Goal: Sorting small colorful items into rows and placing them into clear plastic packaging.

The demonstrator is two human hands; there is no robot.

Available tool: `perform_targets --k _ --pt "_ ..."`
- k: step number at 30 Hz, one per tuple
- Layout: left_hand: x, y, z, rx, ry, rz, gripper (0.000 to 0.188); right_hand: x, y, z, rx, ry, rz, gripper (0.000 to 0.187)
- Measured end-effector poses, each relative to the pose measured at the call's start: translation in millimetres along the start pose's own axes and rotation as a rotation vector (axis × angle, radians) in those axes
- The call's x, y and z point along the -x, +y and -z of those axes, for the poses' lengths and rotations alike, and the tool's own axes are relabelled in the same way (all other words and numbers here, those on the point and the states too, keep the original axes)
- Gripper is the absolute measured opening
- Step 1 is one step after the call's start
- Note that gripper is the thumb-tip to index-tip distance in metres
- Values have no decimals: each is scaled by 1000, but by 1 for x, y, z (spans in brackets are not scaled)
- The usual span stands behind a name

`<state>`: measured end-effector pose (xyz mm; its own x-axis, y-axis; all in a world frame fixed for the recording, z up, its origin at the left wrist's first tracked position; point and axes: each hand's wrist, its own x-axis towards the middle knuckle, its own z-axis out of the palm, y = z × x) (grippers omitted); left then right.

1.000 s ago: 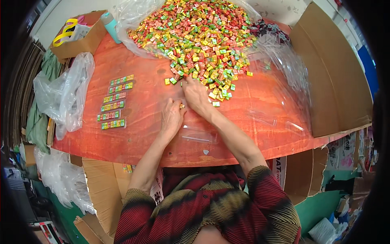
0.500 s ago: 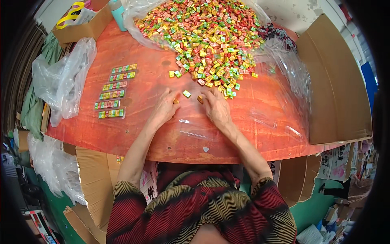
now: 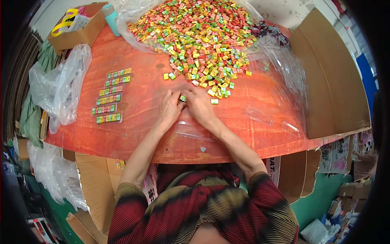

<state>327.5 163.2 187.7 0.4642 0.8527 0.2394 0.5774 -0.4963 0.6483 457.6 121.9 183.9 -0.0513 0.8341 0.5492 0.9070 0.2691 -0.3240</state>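
My left hand (image 3: 170, 107) and my right hand (image 3: 200, 106) meet over the near middle of the red table. Their fingertips are closed on small coloured blocks. One green-and-yellow block (image 3: 183, 98) shows between the fingers; the rest of what they hold is hidden. Just beyond my right hand lies a loose green-and-yellow block (image 3: 214, 101), at the near edge of a large heap of similar blocks (image 3: 203, 44) in red, yellow and green. A clear plastic holder (image 3: 194, 135) rests on the table below my hands. To the left, several filled strips of blocks (image 3: 109, 118) lie in a column.
Clear plastic bags (image 3: 61, 83) lie at the left edge. Behind stand an open carton (image 3: 81, 34) and a turquoise bottle (image 3: 110, 18). More clear holders (image 3: 260, 117) and plastic film (image 3: 286, 65) lie right, beside a tall cardboard panel (image 3: 331, 77).
My two hands have come together, closing around the block that lay between them. Another block now lies loose by the heap's near edge. The whole view has shifted slightly.
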Motion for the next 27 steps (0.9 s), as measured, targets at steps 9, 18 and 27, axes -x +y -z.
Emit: perform_targets --k 9,18,27 --pt "-7 9 -2 -59 -112 -36 29 17 8 19 -56 -291 -141 14" --pt "9 25 -16 -18 -110 -132 30 18 9 36 -189 -177 -370 10" --pt "3 37 -22 -82 -108 -53 32 18 30 44 21 -163 -282 17"
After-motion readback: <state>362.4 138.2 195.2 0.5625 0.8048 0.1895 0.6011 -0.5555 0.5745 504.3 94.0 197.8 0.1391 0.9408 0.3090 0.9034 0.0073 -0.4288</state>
